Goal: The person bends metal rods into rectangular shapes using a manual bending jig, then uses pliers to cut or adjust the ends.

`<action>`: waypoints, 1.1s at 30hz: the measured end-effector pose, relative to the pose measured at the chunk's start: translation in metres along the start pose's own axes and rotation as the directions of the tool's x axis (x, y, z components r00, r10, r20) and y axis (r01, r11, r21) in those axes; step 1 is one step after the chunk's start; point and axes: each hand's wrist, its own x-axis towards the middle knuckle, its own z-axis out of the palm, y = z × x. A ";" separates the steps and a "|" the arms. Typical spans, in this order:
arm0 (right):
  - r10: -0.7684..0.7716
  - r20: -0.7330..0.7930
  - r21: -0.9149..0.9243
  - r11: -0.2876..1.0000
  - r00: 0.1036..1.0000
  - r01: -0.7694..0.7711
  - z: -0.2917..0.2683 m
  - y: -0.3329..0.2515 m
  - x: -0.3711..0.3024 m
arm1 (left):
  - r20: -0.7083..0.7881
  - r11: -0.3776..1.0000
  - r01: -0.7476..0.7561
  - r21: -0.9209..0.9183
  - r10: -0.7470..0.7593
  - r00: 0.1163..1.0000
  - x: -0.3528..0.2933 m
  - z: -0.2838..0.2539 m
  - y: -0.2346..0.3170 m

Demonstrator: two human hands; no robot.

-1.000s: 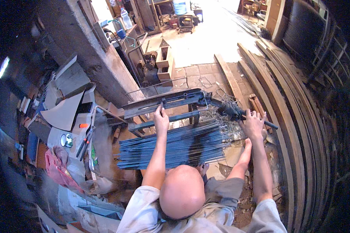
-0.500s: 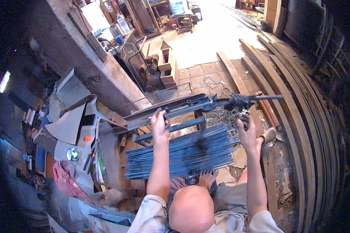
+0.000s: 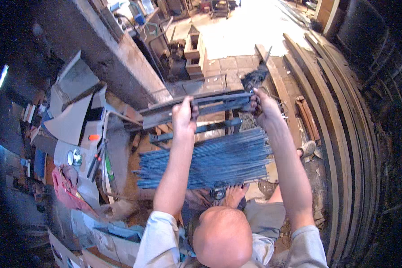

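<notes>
A low metal bench (image 3: 158, 117) with long bars stands in front of me. At its right end a lever wrapped in black cloth (image 3: 256, 79) points away from me. My left hand (image 3: 184, 116) is closed at the middle of the bench, its fingers curled against the bars. With bent fingers, my right hand (image 3: 265, 107) is closed at the bench's right end, just on the near side of the wrapped lever. What lies between the fingers of either hand is too small to make out. A wide bundle of thin metal rods (image 3: 205, 161) lies between the bench and me.
Long timber planks (image 3: 317, 98) run along the floor at the right. Wooden boxes (image 3: 194, 53) stand beyond the bench, near a concrete pillar (image 3: 120, 53). At the left are a mug (image 3: 74, 157), pliers (image 3: 96, 161) and a pink cloth (image 3: 67, 187). A bare foot (image 3: 235, 195) rests by the rods.
The wrapped lever has swung from pointing right to pointing away from me. My right hand has moved left and away from me to the bench end and closed. My left hand stays at the bars.
</notes>
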 end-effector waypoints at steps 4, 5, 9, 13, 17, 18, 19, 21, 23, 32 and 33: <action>0.074 0.120 0.001 0.997 0.990 -0.075 -0.001 -0.009 -0.019 | 0.087 0.985 -0.123 0.121 0.113 0.990 -0.040 0.045 0.019; 0.063 0.196 0.084 0.993 0.979 -0.080 -0.007 -0.009 -0.023 | 0.114 0.973 -0.170 0.159 0.153 0.982 -0.050 0.050 0.023; -0.007 0.191 -0.050 0.999 0.982 0.017 -0.023 -0.010 -0.073 | 0.227 0.861 -0.254 0.441 0.167 0.960 -0.094 0.034 0.025; -0.163 0.051 -0.288 0.942 0.985 0.171 -0.045 -0.005 -0.100 | 0.417 0.746 -0.390 0.540 0.165 0.894 -0.100 -0.007 -0.017; -0.240 0.084 -0.408 0.877 0.967 0.253 -0.110 0.029 -0.110 | 0.560 0.607 -0.436 0.665 -0.020 0.828 -0.097 -0.028 -0.041; -0.319 0.020 -0.464 0.836 0.948 0.291 -0.130 0.040 -0.112 | 0.566 0.530 -0.409 0.743 -0.172 0.806 -0.093 -0.029 -0.045; -0.398 -0.035 -0.523 0.789 0.917 0.322 -0.148 0.050 -0.117 | 0.623 0.477 -0.479 0.737 -0.203 0.756 -0.092 -0.026 -0.049; -0.447 -0.148 -0.457 0.822 0.882 0.340 -0.148 0.049 -0.140 | 0.712 0.364 -0.616 0.698 -0.265 0.650 -0.094 -0.020 -0.041; -0.404 -0.551 -0.316 0.911 0.730 0.266 -0.141 0.048 -0.157 | 0.764 0.189 -0.744 0.641 -0.246 0.596 -0.109 -0.006 -0.021; -0.379 -0.243 -0.896 0.440 0.893 -0.057 -0.239 0.026 -0.125 | 0.904 0.290 -0.955 -0.061 -0.390 -0.176 -0.215 0.086 0.073; -0.294 -0.310 -0.884 0.438 0.904 -0.161 -0.242 0.015 -0.115 | 0.884 0.346 -0.932 -0.107 -0.396 -0.248 -0.216 0.094 0.067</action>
